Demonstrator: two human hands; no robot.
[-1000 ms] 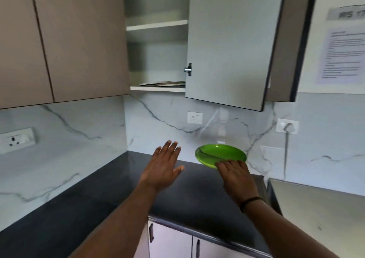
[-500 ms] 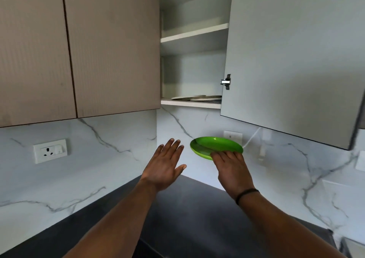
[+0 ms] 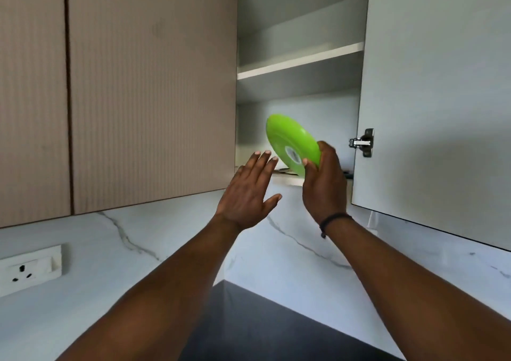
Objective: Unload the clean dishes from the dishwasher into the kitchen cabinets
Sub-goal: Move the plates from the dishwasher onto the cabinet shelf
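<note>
A bright green plate [image 3: 289,142] is tilted steeply with its underside toward me, held up in front of the open wall cabinet [image 3: 298,65]. My right hand [image 3: 323,183] grips the plate's lower right rim. Just left of the plate my left hand [image 3: 249,194] is raised, fingers spread, holding nothing and not touching it. Behind the plate, on the cabinet's lower shelf [image 3: 287,178], lie flat dishes, mostly hidden by the plate and my hands. The upper shelf [image 3: 298,62] looks bare.
The open cabinet door [image 3: 437,98] hangs at the right with its hinge [image 3: 362,142] close to my right hand. Closed beige cabinet doors [image 3: 124,92] fill the left. A wall socket [image 3: 29,271] sits on the marble backsplash; the dark counter [image 3: 265,322] lies below.
My right hand has lifted the green plate from below the cabinet up to shelf height and tipped it from flat to steeply tilted. My left hand rose alongside it, and my view tilted upward.
</note>
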